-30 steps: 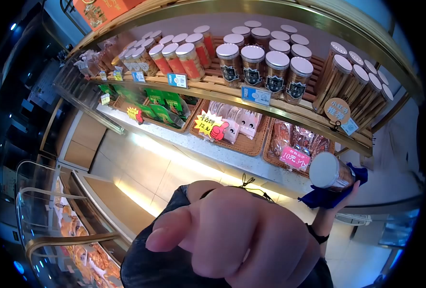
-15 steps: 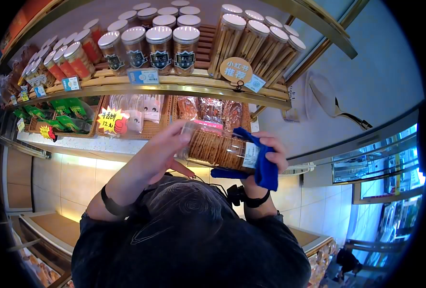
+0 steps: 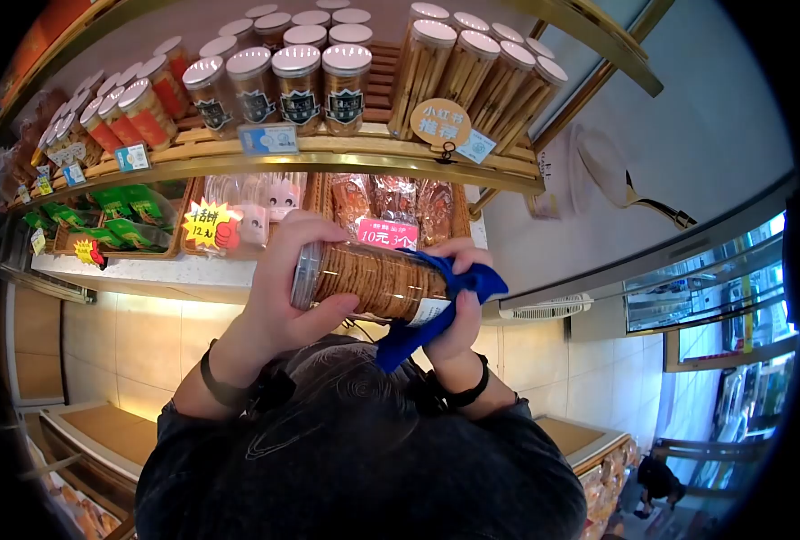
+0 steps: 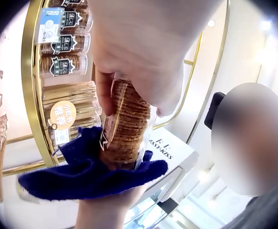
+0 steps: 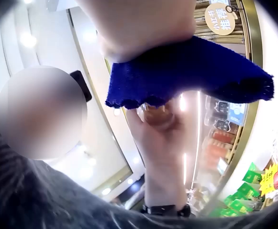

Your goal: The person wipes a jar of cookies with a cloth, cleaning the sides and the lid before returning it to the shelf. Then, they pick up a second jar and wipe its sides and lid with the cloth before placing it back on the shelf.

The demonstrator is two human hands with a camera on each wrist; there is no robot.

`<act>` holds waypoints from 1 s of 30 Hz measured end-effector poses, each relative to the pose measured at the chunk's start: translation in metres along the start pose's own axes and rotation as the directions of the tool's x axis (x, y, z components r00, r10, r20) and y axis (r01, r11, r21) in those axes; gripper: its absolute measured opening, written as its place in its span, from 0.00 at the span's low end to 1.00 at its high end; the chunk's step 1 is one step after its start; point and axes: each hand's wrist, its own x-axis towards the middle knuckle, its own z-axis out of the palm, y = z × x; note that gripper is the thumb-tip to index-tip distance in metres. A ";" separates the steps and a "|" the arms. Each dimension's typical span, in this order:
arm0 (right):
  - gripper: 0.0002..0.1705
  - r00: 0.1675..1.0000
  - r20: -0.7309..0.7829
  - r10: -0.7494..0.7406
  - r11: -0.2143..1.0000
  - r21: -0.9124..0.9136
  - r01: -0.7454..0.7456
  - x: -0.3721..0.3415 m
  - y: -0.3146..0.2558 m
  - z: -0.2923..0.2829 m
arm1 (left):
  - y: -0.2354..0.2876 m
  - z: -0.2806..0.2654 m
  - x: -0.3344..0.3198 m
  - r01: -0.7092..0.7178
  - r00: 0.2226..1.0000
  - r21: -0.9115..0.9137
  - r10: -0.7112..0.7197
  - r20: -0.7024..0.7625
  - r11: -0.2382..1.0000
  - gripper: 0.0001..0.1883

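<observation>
- The clear biscuit jar (image 3: 364,281) is held lengthwise before the torso, between both hands
- Its left end is gripped by the left hand (image 3: 278,292), thumb and fingers curled round the wall
- Its right end is held in the blue cloth (image 3: 411,335) by the curled right hand (image 3: 459,328)
- In the head view, the pink price card (image 3: 386,234) is seen between the jar and the brass shelf edge (image 3: 265,166)

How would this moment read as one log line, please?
left hand: grips end of jar; right hand: holds blue cloth at other end
</observation>
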 end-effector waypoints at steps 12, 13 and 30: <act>0.23 0.754 0.290 0.590 0.403 0.704 -0.585 -0.016 0.024 0.040 | -0.031 -0.060 -0.027 0.043 0.998 -0.417 -0.024 0.049 0.908 0.27; 0.24 0.684 0.289 0.669 0.281 0.754 -0.594 -0.019 0.017 0.048 | -0.034 -0.068 -0.031 0.150 0.987 -0.572 -0.158 0.037 0.806 0.27; 0.50 0.972 -0.014 0.233 0.850 0.489 -0.196 -0.069 -0.029 0.153 | -0.007 -0.129 -0.139 0.468 0.736 -0.868 -0.617 0.277 0.169 0.21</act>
